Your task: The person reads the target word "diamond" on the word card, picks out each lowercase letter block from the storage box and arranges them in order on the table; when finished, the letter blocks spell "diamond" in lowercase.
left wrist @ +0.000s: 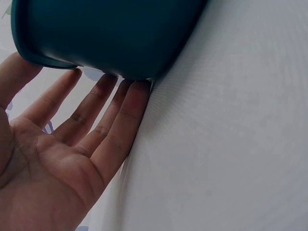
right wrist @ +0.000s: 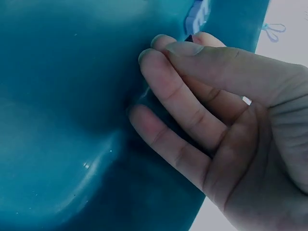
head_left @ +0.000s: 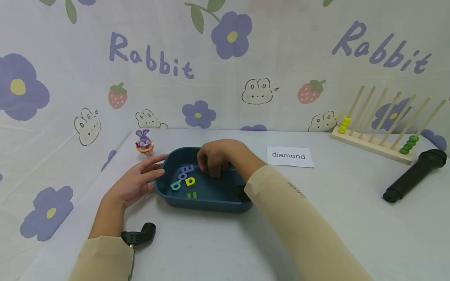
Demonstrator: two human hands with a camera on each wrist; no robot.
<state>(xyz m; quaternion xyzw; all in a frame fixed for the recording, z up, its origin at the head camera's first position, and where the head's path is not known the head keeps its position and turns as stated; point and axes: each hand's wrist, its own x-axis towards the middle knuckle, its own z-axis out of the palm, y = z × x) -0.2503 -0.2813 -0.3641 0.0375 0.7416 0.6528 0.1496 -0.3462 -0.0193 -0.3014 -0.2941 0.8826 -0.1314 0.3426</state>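
A dark teal tray (head_left: 207,206) stands on the white table, with several plastic letters at its left end. Among them are a purple letter (head_left: 188,168), a turquoise letter (head_left: 175,185), a yellow letter (head_left: 190,182) and a green piece (head_left: 192,195). My left hand (head_left: 138,181) touches the tray's left side, fingers stretched out against its wall in the left wrist view. Inside the tray, my right hand (head_left: 216,158) reaches down near the back wall. Its thumb and fingertips pinch a small dark piece (right wrist: 189,38), mostly hidden, close to the purple letter (right wrist: 196,18).
Behind the tray lies a white card (head_left: 290,157) reading "diamond". A purple rabbit figurine (head_left: 144,142) stands at back left. At the right are a wooden peg rack (head_left: 372,144) with yellow and green beads and a black microphone (head_left: 415,175). A patterned cloth hangs behind.
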